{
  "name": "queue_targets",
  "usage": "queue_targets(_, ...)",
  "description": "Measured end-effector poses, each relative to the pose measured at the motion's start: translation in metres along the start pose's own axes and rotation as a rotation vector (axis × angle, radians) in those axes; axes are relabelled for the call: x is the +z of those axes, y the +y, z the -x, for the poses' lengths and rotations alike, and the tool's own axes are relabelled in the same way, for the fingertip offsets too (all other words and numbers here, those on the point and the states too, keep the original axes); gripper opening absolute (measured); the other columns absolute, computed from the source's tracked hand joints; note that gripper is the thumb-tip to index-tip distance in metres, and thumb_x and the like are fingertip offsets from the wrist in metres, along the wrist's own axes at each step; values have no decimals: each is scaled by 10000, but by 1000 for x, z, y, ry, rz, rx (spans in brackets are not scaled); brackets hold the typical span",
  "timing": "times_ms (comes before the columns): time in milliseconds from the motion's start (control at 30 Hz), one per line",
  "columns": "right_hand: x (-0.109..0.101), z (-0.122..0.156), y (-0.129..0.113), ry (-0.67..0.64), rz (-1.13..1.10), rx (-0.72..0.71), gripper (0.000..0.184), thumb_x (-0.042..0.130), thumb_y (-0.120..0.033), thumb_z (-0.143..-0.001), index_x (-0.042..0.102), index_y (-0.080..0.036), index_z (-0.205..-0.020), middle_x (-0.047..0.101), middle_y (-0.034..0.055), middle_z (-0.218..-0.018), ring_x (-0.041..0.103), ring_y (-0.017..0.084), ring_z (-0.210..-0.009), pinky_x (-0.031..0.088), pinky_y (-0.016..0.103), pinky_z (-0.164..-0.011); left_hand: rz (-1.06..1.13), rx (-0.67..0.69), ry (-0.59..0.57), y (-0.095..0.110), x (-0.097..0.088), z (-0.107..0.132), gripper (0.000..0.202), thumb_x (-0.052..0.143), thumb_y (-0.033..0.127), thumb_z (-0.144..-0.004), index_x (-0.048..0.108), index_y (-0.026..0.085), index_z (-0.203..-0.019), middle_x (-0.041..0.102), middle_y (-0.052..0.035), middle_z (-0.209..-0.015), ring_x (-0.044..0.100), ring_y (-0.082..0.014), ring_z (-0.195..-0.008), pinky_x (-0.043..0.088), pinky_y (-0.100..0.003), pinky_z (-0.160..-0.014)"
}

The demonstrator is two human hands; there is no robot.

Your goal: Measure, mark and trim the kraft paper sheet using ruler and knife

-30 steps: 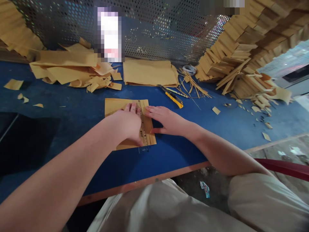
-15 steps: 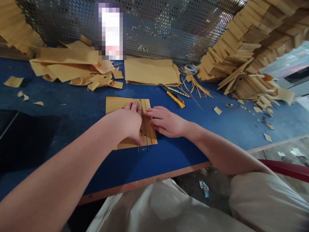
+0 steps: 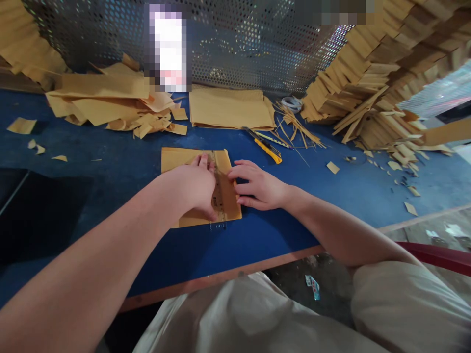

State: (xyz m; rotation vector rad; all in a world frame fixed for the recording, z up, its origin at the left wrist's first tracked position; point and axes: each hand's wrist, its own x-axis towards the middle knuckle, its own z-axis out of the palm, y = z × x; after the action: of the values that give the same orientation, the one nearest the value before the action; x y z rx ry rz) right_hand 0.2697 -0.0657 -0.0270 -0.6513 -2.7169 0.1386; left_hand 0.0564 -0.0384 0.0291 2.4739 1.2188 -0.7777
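A piece of brown kraft paper (image 3: pixel 174 157) lies on the blue tabletop in front of me. On top of it, a clear ruler (image 3: pixel 220 208) runs from front to back near the paper's right side. My left hand (image 3: pixel 193 186) presses down on the ruler and paper, fingers stretched forward and thumb apart. At the paper's right edge is my right hand (image 3: pixel 259 186), its fingers apart and slightly bent. Its fingertips touch that edge, which looks a little raised. Whether they pinch the paper is hard to see.
A yellow utility knife (image 3: pixel 270 152) lies beyond my right hand beside a pen. Behind the paper is a stack of brown sheets (image 3: pixel 231 108). Paper scraps (image 3: pixel 110 105) are heaped at the left, folded pieces (image 3: pixel 390 130) at the right. A dark flat object (image 3: pixel 33 211) lies left.
My right hand's fingers have drawn back to the right, from on top of the paper to its edge. The right strip now looks slightly lifted. My left hand and the ruler stay put.
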Motion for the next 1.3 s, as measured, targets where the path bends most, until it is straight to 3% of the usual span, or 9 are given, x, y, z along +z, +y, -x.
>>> queue_targets(100,1,2,6,67,-34,78,293,553,-338,-998,646,-213,-750,703,84,-958,650,218,-909,489,459,-984,-1,36,44,-3,3,-3,1456,848,677,-574,63,98,-1656,10,-240,-1711,98,-427,-1594,290,-511,-1255)
queue_targets(200,4,4,12,97,-84,157,279,676,-339,-939,632,-206,-697,724,74,-988,667,219,-924,505,413,-904,-6,89,70,-7,6,-10,1481,814,733,-588,42,37,-1643,-36,-258,-1707,57,-414,-1601,209,-473,-1284)
queue_targets(300,6,6,16,91,-131,200,189,736,-375,-910,705,-195,-861,730,100,-1104,675,241,-1019,522,404,-917,3,126,83,-10,11,-17,1494,787,765,-591,33,8,-1636,-93,-262,-1699,8,-400,-1604,177,-433,-1291)
queue_targets(467,8,5,14,56,-112,227,382,789,-440,-860,732,-173,-1127,713,145,-1254,661,297,-1116,522,463,-968,23,201,127,-14,16,-23,1447,732,794,-611,63,29,-1641,-104,-228,-1711,-3,-353,-1612,161,-383,-1289)
queue_targets(800,10,4,12,64,-125,261,374,785,-464,-854,750,-186,-1102,717,123,-1244,660,275,-1081,508,444,-952,-10,220,130,-14,14,-26,1421,717,797,-613,123,6,-1632,17,-238,-1720,54,-360,-1611,161,-383,-1289)
queue_targets(1100,7,3,10,41,-135,298,368,799,-458,-839,758,-190,-1087,723,112,-1246,657,278,-1099,512,448,-966,2,232,152,-13,13,-26,1425,725,796,-595,148,1,-1628,30,-241,-1719,92,-354,-1610,193,-370,-1284)
queue_targets(1300,8,4,12,70,-145,280,386,834,-432,-810,759,-178,-1091,723,119,-1250,657,282,-1107,516,443,-974,12,216,130,-12,11,-21,1425,717,782,-634,77,-12,-1629,-1,-239,-1714,79,-345,-1612,211,-387,-1282)
